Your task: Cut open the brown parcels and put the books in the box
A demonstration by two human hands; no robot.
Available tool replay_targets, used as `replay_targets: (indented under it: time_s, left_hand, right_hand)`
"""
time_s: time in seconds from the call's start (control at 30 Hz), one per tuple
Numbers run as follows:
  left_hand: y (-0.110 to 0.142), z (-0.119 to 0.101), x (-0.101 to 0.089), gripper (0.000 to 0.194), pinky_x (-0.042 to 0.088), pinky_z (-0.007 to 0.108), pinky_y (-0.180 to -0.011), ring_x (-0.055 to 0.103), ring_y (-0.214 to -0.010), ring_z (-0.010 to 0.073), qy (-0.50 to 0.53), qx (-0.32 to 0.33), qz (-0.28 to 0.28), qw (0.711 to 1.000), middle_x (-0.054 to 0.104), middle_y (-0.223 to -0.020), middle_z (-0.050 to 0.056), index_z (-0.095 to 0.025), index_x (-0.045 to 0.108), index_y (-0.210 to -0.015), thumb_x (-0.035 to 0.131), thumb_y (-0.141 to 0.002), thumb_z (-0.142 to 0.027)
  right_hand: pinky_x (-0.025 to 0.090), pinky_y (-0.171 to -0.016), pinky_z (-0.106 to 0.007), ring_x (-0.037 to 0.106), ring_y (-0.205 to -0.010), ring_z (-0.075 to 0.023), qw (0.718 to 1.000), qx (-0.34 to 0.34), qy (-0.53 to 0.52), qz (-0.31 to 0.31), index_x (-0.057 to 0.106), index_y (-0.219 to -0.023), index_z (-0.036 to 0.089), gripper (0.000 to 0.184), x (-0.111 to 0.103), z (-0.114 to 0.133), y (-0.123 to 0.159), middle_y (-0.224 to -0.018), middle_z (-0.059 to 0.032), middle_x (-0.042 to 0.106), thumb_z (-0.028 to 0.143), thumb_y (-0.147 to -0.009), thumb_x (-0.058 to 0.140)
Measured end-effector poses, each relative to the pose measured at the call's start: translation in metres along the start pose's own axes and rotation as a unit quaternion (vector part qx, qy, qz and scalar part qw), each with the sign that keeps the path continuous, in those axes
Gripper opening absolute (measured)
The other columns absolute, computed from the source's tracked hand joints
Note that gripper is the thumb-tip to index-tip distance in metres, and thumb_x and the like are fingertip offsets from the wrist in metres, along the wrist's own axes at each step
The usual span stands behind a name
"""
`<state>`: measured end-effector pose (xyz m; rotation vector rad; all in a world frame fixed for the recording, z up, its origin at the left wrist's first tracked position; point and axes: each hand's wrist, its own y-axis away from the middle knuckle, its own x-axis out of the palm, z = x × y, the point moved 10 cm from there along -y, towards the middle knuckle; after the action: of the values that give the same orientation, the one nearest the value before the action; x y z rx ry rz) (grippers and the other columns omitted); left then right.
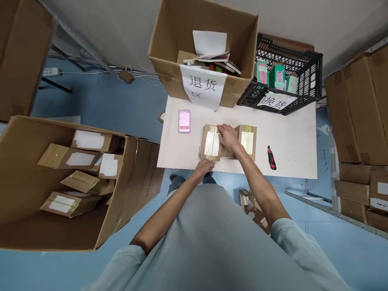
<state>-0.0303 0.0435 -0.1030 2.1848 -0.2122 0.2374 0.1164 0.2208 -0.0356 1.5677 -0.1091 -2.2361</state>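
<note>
A small taped cardboard box (pixel 209 151) with a white label stands on the white table (pixel 176 151). My right hand (pixel 228 136) grips its far right edge from above, fingers bent over the side. At the box's near bottom edge, my left hand (pixel 205 166) holds it with the fingers against the cardboard. A second cardboard box (pixel 252 145), also taped and labelled, is just to the right, partly behind my right hand and forearm. Farther right lies a red and black utility knife (pixel 272 157). A phone with a pink screen (pixel 184 121) rests to the left.
At the table's back are a large open carton (pixel 169 76) holding papers and a black crate (pixel 317 76) with green boxes. On the left, a big carton (pixel 121 202) contains several parcels. Stacked cartons (pixel 351 117) line the right side; cardboard scraps (pixel 254 210) lie below the table.
</note>
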Motion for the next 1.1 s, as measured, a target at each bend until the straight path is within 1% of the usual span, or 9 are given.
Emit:
replay_targets:
  time_s: [0.17,0.27,0.37,0.47,0.57,0.7,0.83,1.0,1.1]
  left_hand:
    - [-0.009,-0.013,0.036,0.051,0.056,0.05,-0.122,0.077,-0.122,0.0314,-0.043,-0.002,0.029,0.999,0.084,-0.111,0.012,-0.019,0.08,-0.091,0.104,-0.068,-0.057]
    - [-0.009,-0.036,0.039,0.06,0.055,0.052,-0.122,0.078,-0.12,0.0322,-0.074,0.015,0.063,0.995,0.085,-0.124,0.015,-0.018,0.084,-0.106,0.103,-0.068,-0.061]
    - [-0.015,-0.076,0.011,0.072,0.056,0.051,-0.123,0.078,-0.124,0.0328,-0.086,0.087,0.035,0.992,0.084,-0.136,0.018,-0.017,0.082,-0.124,0.098,-0.072,-0.066]
    - [-0.029,-0.104,-0.034,0.074,0.057,0.051,-0.122,0.076,-0.132,0.0345,-0.095,0.109,-0.049,0.988,0.081,-0.143,0.019,-0.017,0.078,-0.13,0.096,-0.074,-0.063]
    - [-0.05,-0.103,-0.051,0.067,0.057,0.05,-0.122,0.071,-0.144,0.035,-0.115,0.061,-0.071,0.989,0.076,-0.15,0.02,-0.019,0.076,-0.131,0.096,-0.077,-0.052]
    - [-0.066,-0.085,-0.03,0.069,0.058,0.051,-0.122,0.072,-0.141,0.0367,-0.163,0.01,-0.044,0.986,0.075,-0.152,0.021,-0.019,0.075,-0.133,0.099,-0.072,-0.039]
    - [-0.068,-0.082,-0.006,0.072,0.06,0.051,-0.119,0.077,-0.131,0.0359,-0.185,0.031,-0.053,0.981,0.076,-0.151,0.019,-0.017,0.077,-0.137,0.097,-0.07,-0.037]
    - [-0.083,-0.095,0.028,0.07,0.062,0.051,-0.117,0.077,-0.128,0.0346,-0.181,0.052,-0.071,0.979,0.079,-0.146,0.017,-0.017,0.08,-0.137,0.095,-0.071,-0.035]
    - [-0.101,-0.107,0.063,0.065,0.064,0.049,-0.113,0.077,-0.128,0.0341,-0.173,0.062,-0.105,0.977,0.08,-0.145,0.017,-0.017,0.08,-0.138,0.09,-0.075,-0.03]
  right_hand:
    - [0.024,-0.147,-0.059,0.034,-0.176,-0.0373,0.999,0.032,-0.038,0.002,0.052,-0.173,0.004,0.067,-0.01,-0.051,0.007,-0.179,-0.0195,0.055,0.019,-0.108,0.05]
    - [0.025,-0.146,-0.061,0.029,-0.179,-0.0379,0.992,0.067,-0.088,-0.065,0.048,-0.175,0.005,0.069,-0.025,-0.092,0.034,-0.185,-0.0215,0.044,0.031,-0.112,0.052]
    - [0.029,-0.144,-0.064,0.03,-0.178,-0.0394,0.962,0.159,-0.134,-0.177,0.046,-0.177,0.01,0.078,-0.037,-0.144,0.092,-0.187,-0.0228,0.04,0.054,-0.113,0.055]
    - [0.032,-0.141,-0.069,0.034,-0.175,-0.0443,0.907,0.303,-0.172,-0.234,0.044,-0.177,0.01,0.1,-0.024,-0.187,0.168,-0.182,-0.0282,0.044,0.078,-0.105,0.06]
    - [0.038,-0.138,-0.067,0.037,-0.173,-0.045,0.878,0.366,-0.211,-0.224,0.043,-0.177,0.009,0.11,0.003,-0.192,0.219,-0.18,-0.0313,0.046,0.084,-0.1,0.064]
    - [0.044,-0.135,-0.066,0.042,-0.17,-0.0436,0.867,0.375,-0.246,-0.215,0.047,-0.176,0.015,0.108,0.031,-0.175,0.237,-0.174,-0.0292,0.052,0.083,-0.095,0.071]
    - [0.048,-0.131,-0.067,0.049,-0.164,-0.0446,0.863,0.383,-0.251,-0.214,0.045,-0.177,0.022,0.11,0.04,-0.178,0.224,-0.17,-0.0267,0.054,0.077,-0.09,0.081]
    - [0.05,-0.128,-0.067,0.046,-0.165,-0.0463,0.882,0.362,-0.223,-0.206,0.042,-0.178,0.021,0.106,0.022,-0.214,0.202,-0.17,-0.0286,0.05,0.074,-0.093,0.079]
    - [0.052,-0.124,-0.07,0.049,-0.161,-0.0482,0.893,0.35,-0.197,-0.202,0.041,-0.176,0.017,0.104,0.004,-0.252,0.191,-0.166,-0.0316,0.051,0.074,-0.096,0.074]
